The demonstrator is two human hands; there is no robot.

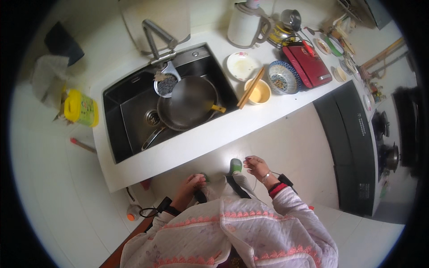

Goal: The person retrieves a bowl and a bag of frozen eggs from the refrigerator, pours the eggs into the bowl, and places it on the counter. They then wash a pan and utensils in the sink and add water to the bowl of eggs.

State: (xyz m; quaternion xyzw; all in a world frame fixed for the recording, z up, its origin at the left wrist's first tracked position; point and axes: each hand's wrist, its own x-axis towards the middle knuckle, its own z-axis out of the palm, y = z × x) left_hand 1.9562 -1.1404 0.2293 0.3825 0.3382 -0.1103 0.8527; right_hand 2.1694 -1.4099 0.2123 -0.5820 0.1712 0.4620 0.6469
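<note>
Both my hands hang in front of my body, below the white counter edge. My left hand (pixel 196 182) is loosely curled, with its fingers together and nothing visible in it. My right hand (pixel 256 166) is held away from the counter, fingers bent and a little apart, holding nothing. Ahead of them, a dark frying pan (pixel 184 124) sits in the black sink (pixel 130 107), under a blurred grey round surface. A yellow handle (pixel 218 108) juts out at its right. Behind the pan, below the faucet (pixel 157 40), a small light-rimmed container (pixel 166 85) holds dark material.
Right of the sink stand a floral plate (pixel 242 66), a yellowish bowl (pixel 262 93) with wooden chopsticks (pixel 250 87) across it, a blue-rimmed bowl (pixel 285 77), a red appliance (pixel 308 65) and a white kettle (pixel 244 26). A yellow jug (pixel 80 107) stands left. A stove (pixel 380 127) lies far right.
</note>
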